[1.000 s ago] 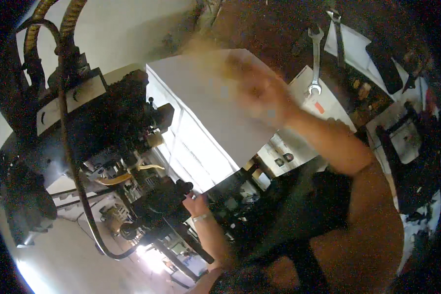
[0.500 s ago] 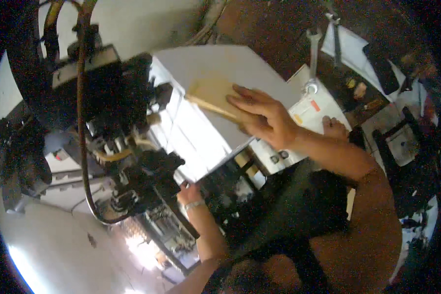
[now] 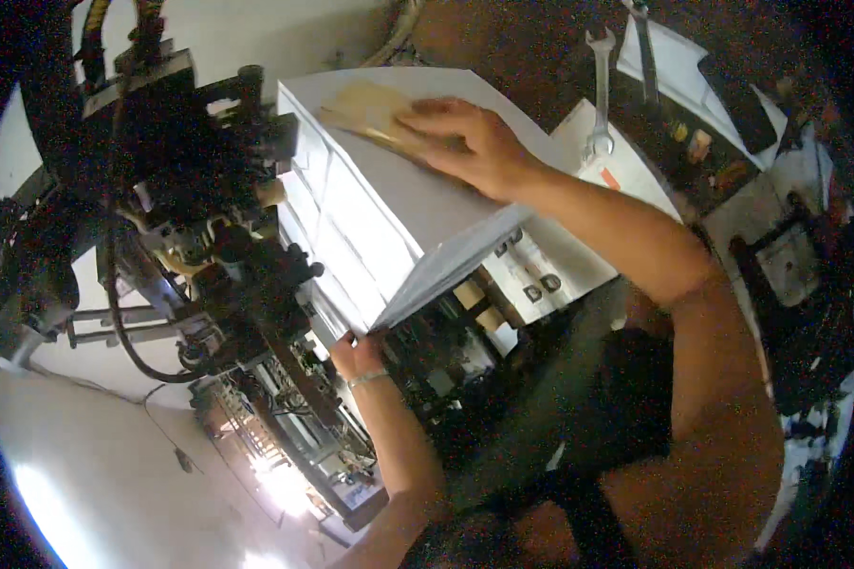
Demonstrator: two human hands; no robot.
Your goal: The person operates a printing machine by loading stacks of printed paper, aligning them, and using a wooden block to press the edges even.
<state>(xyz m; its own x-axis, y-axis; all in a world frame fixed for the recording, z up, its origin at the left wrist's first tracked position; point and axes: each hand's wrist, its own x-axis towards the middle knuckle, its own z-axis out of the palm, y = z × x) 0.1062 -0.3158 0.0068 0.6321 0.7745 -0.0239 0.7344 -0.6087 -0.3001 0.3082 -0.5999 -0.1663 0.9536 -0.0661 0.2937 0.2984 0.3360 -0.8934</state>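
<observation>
A tall stack of white paper point(image 3: 351, 223) stands in the middle, its grey-looking top sheet tilted in view. My right hand point(image 3: 484, 152) is over that top sheet, its fingers closed on a flat tan pad point(image 3: 365, 109). The pad rests against the paper near the far left edge; its exact kind is unclear. At the near lower corner of the stack is my left hand point(image 3: 359, 358), with a band on the wrist. Its fingers are curled, and what they pinch is hidden.
Dark machinery point(image 3: 228, 247) with a hanging cable point(image 3: 119, 313) stands close on the left. Right of the stack, a combination wrench point(image 3: 602, 95) lies on a pale panel point(image 3: 579, 256). Another dark wrench point(image 3: 647, 57) rests on white paper beyond it.
My right hand has slid the tan pad farther away and leftward over the top sheet. The whole view has shifted slightly. My left hand stays at the near lower corner.
</observation>
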